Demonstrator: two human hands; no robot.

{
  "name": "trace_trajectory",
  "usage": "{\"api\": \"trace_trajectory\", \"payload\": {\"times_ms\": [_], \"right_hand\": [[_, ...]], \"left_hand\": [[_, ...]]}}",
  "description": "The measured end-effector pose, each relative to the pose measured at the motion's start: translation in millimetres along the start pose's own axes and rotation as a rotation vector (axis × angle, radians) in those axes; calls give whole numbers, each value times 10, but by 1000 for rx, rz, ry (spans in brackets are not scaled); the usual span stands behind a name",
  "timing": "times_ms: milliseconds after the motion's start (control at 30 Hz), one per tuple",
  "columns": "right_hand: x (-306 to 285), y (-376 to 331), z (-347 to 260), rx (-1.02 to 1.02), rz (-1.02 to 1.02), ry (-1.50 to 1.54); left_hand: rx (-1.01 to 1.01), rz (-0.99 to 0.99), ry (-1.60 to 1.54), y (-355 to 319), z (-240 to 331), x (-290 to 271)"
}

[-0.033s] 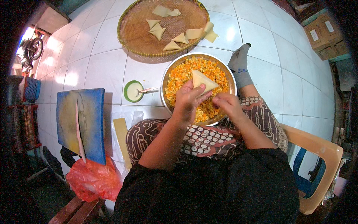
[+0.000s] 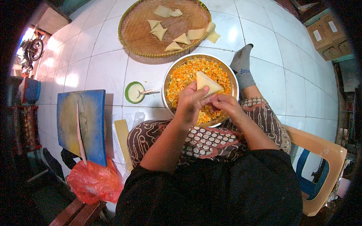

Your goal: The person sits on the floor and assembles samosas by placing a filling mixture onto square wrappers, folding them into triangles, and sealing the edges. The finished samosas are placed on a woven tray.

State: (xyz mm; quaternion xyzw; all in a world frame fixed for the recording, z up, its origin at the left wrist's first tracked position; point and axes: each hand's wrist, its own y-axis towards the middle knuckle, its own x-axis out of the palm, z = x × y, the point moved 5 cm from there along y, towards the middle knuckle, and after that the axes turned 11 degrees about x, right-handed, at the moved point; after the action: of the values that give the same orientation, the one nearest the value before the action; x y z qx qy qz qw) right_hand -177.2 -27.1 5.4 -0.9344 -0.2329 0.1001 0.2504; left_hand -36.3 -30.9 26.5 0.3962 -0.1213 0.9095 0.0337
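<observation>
Folded triangle wrapper (image 2: 208, 83) is center frame, held above the filling bowl (image 2: 234, 83). Left hand (image 2: 191, 98): fingers clamped on it, thumb on the upper face. Right hand (image 2: 226, 105): fingertips drawn in just beside the left ones, low on the wrapper; can't tell if they're pinching anything.

Risks, my read: too hard a thumb squeeze could split the thin sheet or pop a fold. Loose grip: it drops into the diced orange-and-yellow filling (image 2: 200, 67). Bits stuck on the fingers could spoil a seam.

Left of the bowl: green cup (image 2: 126, 92) of white paste, spoon (image 2: 151, 90) handle aimed at the bowl; a forearm swing could tip it.

Top center: woven tray (image 2: 135, 22) with folded triangles (image 2: 159, 32). Flat sheet (image 2: 213, 34) overhangs the rim; a nudge could put it on the floor.
</observation>
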Motion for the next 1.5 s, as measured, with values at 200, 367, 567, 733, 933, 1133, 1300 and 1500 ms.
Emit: {"api": "trace_trajectory", "payload": {"times_ms": [200, 367, 567, 733, 933, 1133, 1300, 1500], "right_hand": [[82, 31, -216, -12, -84, 1071], [-29, 19, -155, -20, 153, 747], [61, -171, -526, -633, 337, -430], [208, -238, -593, -771, 398, -798], [401, -343, -690, -761, 402, -1120], [677, -382, -1034, -812, 344, -1129], [784, -229, -1164, -532, 105, -183], [1652, 271, -1111, -170, -223, 235]], "left_hand": [[-8, -70, 64, 16, -70, 99], [-48, -63, 47, 57, -178, 20], [-117, -89, 31, 13, -225, -50], [-183, -79, 19, -11, -204, -111], [-251, -26, -108, -109, 28, -123], [-113, -109, -188, -295, 444, -158], [142, -239, 175, -480, 880, -268], [435, -38, 753, -741, 1190, -1140]]}}
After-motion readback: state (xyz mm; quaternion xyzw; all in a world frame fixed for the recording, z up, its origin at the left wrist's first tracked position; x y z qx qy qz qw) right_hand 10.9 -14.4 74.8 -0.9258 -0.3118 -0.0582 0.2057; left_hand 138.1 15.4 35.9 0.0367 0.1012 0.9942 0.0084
